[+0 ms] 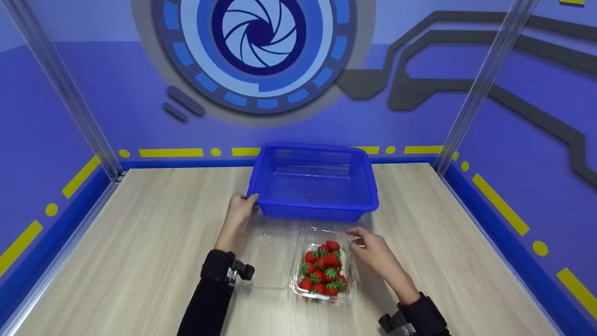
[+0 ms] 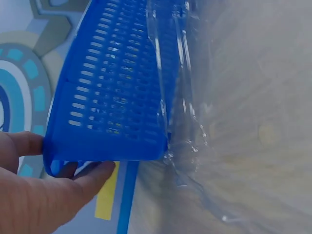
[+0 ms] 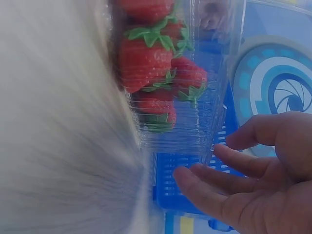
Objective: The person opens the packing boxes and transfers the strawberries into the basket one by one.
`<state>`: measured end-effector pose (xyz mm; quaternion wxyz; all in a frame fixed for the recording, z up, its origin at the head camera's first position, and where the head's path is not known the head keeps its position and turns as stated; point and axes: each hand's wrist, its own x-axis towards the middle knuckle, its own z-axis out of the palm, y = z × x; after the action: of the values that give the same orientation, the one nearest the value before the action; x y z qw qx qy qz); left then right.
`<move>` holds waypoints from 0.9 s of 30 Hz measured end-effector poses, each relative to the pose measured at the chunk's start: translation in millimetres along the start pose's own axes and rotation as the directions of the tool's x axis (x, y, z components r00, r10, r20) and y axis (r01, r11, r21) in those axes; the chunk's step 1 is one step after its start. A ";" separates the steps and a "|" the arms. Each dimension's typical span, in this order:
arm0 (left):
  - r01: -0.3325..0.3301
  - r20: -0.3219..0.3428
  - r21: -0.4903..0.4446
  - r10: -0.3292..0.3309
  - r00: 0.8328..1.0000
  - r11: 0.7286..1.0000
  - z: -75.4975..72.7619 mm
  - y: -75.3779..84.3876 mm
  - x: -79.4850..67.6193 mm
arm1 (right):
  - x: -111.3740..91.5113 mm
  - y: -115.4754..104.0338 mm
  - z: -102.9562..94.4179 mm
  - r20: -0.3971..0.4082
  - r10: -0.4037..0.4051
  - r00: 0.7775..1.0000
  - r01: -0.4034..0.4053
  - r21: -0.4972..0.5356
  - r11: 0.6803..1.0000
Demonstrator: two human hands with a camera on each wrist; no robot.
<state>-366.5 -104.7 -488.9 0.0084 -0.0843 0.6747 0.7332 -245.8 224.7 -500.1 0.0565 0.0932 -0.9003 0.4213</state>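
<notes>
Pale wood-grain tabletop [image 1: 154, 224] between purple-blue printed walls [image 1: 107, 93]
A round shutter-like emblem [image 1: 260, 32] marks the back; grey angular bands [image 1: 438, 85] run to its right, yellow dashes [image 1: 170, 152] and dots [image 1: 215, 152] trim the base, metal posts [image 1: 63, 88] frame the corners.

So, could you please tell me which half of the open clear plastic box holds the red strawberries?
The clear plastic half on the right, beside the right hand, holds the red strawberries; the left half, nearer the left hand, shows none.
</notes>
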 end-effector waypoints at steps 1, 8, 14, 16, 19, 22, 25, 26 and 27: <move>0.006 -0.006 -0.016 -0.006 1.000 1.000 -1.7 -1.5 -3.4 | -0.1 -0.7 0.5 0.007 -0.006 1.000 0.006 -0.004 1.000; 0.034 0.057 -0.212 -0.022 0.998 0.977 0.6 -14.7 -9.3 | -6.4 -14.9 1.4 -0.052 -0.027 0.998 0.021 -0.113 0.993; 0.016 0.033 -0.225 -0.009 0.999 0.974 -0.6 -13.4 -5.4 | -8.8 -33.6 13.3 -0.059 -0.147 0.987 0.132 -0.202 0.970; 0.007 0.010 -0.230 -0.005 1.000 0.973 -2.5 -11.1 -5.3 | -9.3 -37.2 17.4 -0.027 -0.183 0.983 0.173 -0.212 0.962; 0.007 0.011 -0.244 -0.004 1.000 0.970 -5.3 -9.3 -5.3 | -10.3 -38.5 23.1 0.059 -0.242 0.968 0.249 -0.232 0.940; 0.027 0.052 -0.268 -0.014 0.999 0.963 -6.5 -9.5 -6.2 | -11.5 -35.7 28.2 0.165 -0.318 0.934 0.353 -0.277 0.894; 0.027 0.086 -0.282 -0.003 0.996 0.959 -6.4 -10.9 -7.7 | -13.0 -32.7 32.0 0.221 -0.377 0.900 0.432 -0.325 0.841; 0.030 0.094 -0.286 -0.003 0.996 0.958 -6.2 -11.6 -8.2 | -13.6 -31.6 32.9 0.229 -0.384 0.895 0.443 -0.336 0.832; 0.030 0.097 -0.290 -0.002 0.995 0.956 -6.2 -12.3 -9.2 | -14.2 -31.1 33.5 0.232 -0.387 0.893 0.447 -0.344 0.826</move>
<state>-355.2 -108.8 -500.2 0.0340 -0.0548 0.5575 0.8277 -226.0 181.1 -500.8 0.0957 0.3067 -0.9249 0.2033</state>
